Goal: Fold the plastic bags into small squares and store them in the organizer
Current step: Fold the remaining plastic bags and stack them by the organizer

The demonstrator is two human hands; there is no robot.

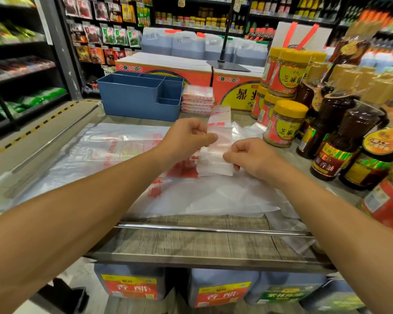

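Observation:
A clear plastic bag with red print, folded into a narrow strip (pixel 218 143), lies lengthwise in the middle of the counter. My left hand (pixel 188 138) pinches the strip's left side. My right hand (pixel 250 156) pinches its near right edge. Under the strip, several flat unfolded plastic bags (pixel 114 150) spread over the counter. A blue organizer (pixel 138 98) with several compartments stands at the back. To its right sits a stack of folded bag squares (pixel 197 99).
Yellow-lidded jars (pixel 284 123) and dark sauce bottles (pixel 340 143) crowd the right side. Red cartons (pixel 234 87) and large jugs stand behind the organizer. A metal rail (pixel 213 230) runs along the counter's front edge. Shelves of goods line the left.

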